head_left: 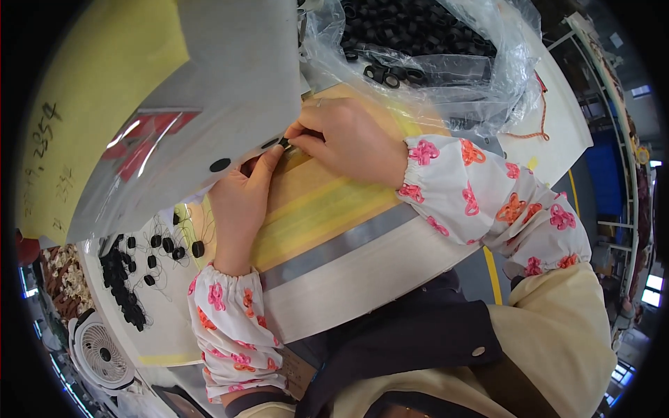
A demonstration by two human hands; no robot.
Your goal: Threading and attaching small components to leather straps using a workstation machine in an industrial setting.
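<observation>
Both hands meet over a tan work board (327, 202) banded with yellow and grey tape. My left hand (244, 198) pinches a small dark piece (283, 142), thumb pressed on it. From the right, my right hand (345, 139) closes its fingertips on the same spot, thumb and forefinger together. The piece is mostly covered by the fingers, so its exact kind cannot be told. Just beyond the hands stands a grey machine housing (237, 76) with a dark oval hole (220, 165) in its lower face. Patterned white sleeve covers (474, 184) reach to both wrists.
A clear plastic bag (460, 76) of black rings (418, 28) lies at the far right. Several small black coils with thin wire (125, 279) are scattered on the left of the table. An orange cord (542, 115) lies beyond the bag. A white fan (103, 352) stands lower left.
</observation>
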